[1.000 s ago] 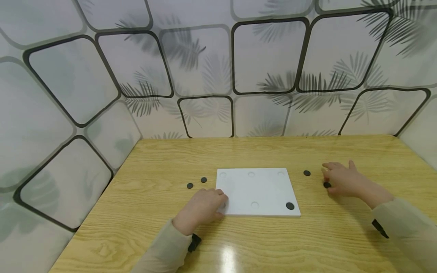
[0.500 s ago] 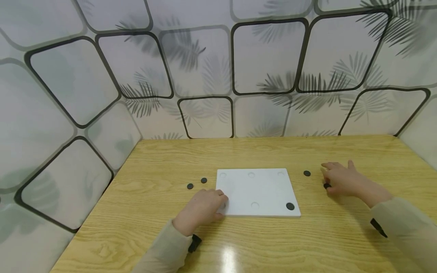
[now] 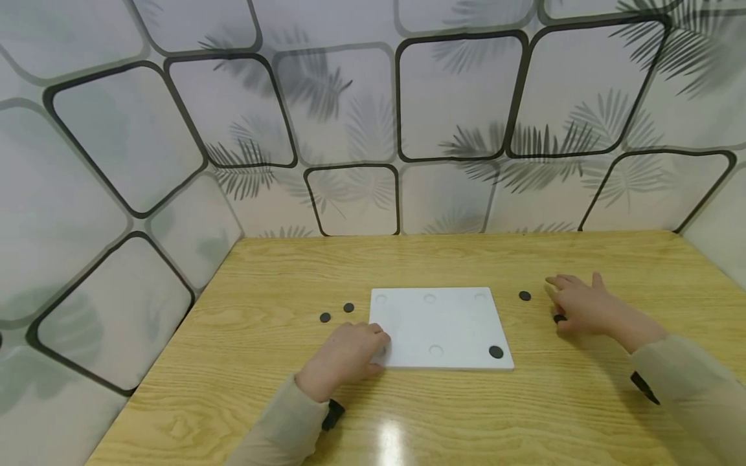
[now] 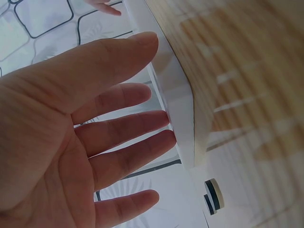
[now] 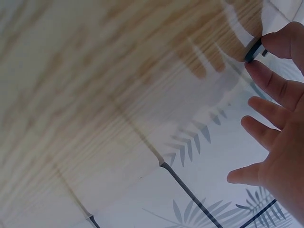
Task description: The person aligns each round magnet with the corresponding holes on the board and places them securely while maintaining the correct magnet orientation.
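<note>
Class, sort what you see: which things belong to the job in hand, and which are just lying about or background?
Likely part of the job:
white board, touched by the left hand
black disc pinched by the right hand
corner disc on the board
two discs left of the board
outer disc right of it

Probably background:
wooden table
patterned backdrop

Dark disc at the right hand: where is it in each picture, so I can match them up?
Head view: the dark disc is right of the white board, at the right hand.
Left wrist view: not visible; the discs at lower right are others.
Right wrist view: near the upper right corner, between thumb and forefinger.
Shared landmark: the right hand, partly showing at the left wrist view's top edge.
</note>
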Available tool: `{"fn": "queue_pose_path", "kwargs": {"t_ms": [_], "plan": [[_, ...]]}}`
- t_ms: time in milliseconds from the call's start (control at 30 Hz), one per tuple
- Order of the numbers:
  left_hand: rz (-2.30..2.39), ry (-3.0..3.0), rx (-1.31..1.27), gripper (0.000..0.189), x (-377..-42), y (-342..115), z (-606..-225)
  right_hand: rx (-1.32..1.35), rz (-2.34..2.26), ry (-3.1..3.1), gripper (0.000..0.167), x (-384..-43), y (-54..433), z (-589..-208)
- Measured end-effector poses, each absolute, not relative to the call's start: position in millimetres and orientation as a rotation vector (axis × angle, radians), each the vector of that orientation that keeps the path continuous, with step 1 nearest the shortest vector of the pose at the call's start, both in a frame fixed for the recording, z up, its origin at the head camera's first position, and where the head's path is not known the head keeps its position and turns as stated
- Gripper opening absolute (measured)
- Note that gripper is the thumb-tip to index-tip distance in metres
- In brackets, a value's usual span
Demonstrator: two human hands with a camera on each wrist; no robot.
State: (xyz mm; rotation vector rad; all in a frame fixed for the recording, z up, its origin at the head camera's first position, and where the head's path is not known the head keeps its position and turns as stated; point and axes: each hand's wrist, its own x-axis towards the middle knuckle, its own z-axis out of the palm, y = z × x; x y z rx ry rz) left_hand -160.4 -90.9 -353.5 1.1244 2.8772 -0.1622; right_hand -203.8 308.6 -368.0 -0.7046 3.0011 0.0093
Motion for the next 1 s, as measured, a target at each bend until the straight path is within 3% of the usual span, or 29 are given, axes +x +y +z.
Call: {"fn": "queue_pose_path", "kwargs": {"t_ms": [1000], "plan": [[-0.184,2.885,1.143,0.025,-159.2,-90.9,-352.9,-0.781,0.042,3.005,0.027,-209.0,287.8,-362.7]]}}
